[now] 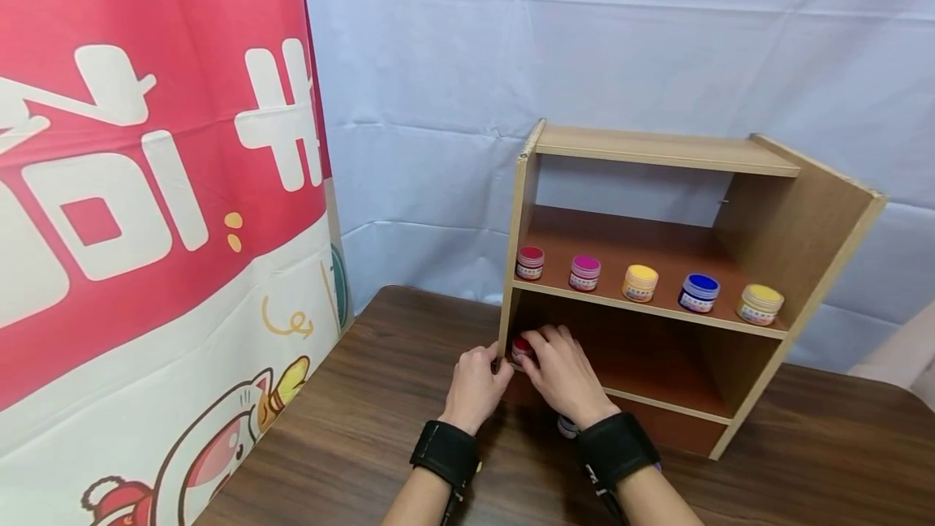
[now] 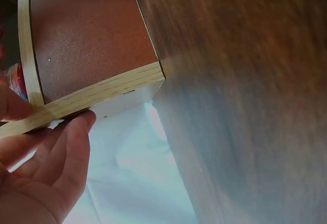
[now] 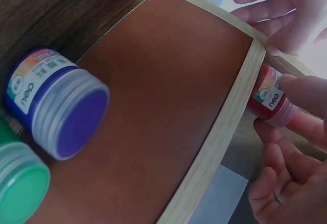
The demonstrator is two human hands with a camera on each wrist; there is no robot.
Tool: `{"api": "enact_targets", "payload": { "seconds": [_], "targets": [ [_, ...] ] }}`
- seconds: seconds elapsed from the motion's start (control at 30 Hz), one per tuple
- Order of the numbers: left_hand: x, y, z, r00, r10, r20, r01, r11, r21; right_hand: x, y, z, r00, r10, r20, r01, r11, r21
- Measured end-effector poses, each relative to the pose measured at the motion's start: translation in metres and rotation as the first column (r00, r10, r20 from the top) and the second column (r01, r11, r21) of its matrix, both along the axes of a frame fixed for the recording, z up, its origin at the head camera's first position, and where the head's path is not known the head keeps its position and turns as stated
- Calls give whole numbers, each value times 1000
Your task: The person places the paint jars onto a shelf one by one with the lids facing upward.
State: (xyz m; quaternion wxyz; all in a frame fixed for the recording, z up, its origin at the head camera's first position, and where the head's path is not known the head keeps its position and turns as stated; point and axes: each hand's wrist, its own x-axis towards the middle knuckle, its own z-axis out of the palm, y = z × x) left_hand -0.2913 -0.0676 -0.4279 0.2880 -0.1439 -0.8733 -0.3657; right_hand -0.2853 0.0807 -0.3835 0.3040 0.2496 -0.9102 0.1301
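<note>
A small red paint jar [image 1: 520, 347] stands at the left end of the wooden shelf unit's lower shelf [image 1: 657, 380]. My right hand [image 1: 566, 372] pinches this jar between thumb and fingers; the right wrist view shows its label and clear lid rim. Beside it, my left hand [image 1: 475, 384] holds the front edge of the unit's left side panel [image 2: 102, 89], fingers along the outer face and thumb at the front. Below the right hand, a purple-lidded jar [image 3: 61, 104] and a green-lidded jar [image 3: 23, 183] appear in the right wrist view.
Along the shelf above stand a red jar [image 1: 530, 263], a magenta jar [image 1: 585, 273], a blue jar [image 1: 699, 292] and two yellow ones. The unit rests on a dark wood table [image 1: 329, 428]. A printed red and white curtain [image 1: 168, 185] hangs at the left.
</note>
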Motion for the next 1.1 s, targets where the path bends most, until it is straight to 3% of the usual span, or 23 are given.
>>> {"api": "enact_targets", "payload": {
  "seconds": [0.67,1.1],
  "targets": [
    [2,1,0,1000,1,-18,-1,1000,-23,-5,-4,-2,999,-9,37,9,1000,-13],
    [0,-2,1,1000,-5,-9,5,1000,-14,-8,-6,-1,999,28,35,-27,999,-28]
  ]
}}
